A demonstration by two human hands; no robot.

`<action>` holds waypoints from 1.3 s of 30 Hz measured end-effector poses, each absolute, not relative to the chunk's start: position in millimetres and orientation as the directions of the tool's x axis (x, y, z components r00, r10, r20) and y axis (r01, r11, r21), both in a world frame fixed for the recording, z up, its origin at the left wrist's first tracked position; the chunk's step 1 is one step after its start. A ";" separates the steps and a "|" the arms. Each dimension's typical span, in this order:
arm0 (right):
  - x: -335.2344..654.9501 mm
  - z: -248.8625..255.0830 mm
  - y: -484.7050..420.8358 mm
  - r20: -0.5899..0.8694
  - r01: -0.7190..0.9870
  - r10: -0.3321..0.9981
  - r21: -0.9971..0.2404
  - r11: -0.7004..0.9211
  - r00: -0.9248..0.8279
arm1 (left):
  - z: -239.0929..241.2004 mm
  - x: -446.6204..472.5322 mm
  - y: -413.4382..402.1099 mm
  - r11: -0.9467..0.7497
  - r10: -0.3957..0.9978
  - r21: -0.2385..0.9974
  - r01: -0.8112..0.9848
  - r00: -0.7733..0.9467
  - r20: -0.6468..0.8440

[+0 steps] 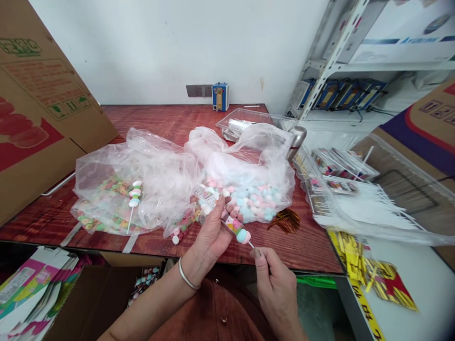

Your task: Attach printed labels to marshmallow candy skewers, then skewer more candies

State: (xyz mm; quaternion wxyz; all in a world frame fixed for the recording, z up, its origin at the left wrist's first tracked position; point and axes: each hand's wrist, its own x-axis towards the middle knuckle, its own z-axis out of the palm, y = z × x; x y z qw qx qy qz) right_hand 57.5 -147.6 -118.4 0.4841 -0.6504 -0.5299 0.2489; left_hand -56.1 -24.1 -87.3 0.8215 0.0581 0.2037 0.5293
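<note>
My left hand (215,234) is closed around a small printed clear packet (207,195). Partly inside it is a marshmallow skewer (243,236), whose blue and pink pieces stick out at the open end. Between thumb and fingers, my right hand (275,279) pinches the lower end of the skewer's white stick. Behind my hands lies a big clear bag of pastel marshmallows (254,201). Further left, another marshmallow skewer (134,199) rests on a clear bag of colourful ring-shaped pieces (103,222). Gold twist ties (285,220) lie to the right.
A clear bin (377,222) on the right holds white sticks and printed packets. At the back are a clear tray (245,116), a steel flask (297,139) and a blue box (221,97). Cardboard boxes (42,104) flank the table; an open carton (88,298) sits below.
</note>
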 end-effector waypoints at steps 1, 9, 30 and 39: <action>57.3 -118.3 -147.2 0.077 0.320 0.944 -0.947 -0.031 0.321 | -87.1 -55.9 -24.9 0.445 0.888 0.285 -0.849 0.377 -0.264; 48.3 -113.0 -142.1 -0.125 0.039 0.940 -0.989 -0.145 0.318 | -89.8 -40.1 -47.4 0.521 0.850 0.313 -0.794 0.448 -0.278; 47.2 -110.1 -140.4 -0.324 -0.309 0.934 -0.913 -0.268 0.149 | -92.1 -44.2 -49.1 0.496 0.864 0.395 -0.773 0.396 -0.311; 55.3 -113.3 -145.4 -0.079 0.162 0.960 -0.979 -0.126 0.268 | -88.1 -46.8 -46.0 0.446 0.890 0.475 -0.759 0.319 -0.325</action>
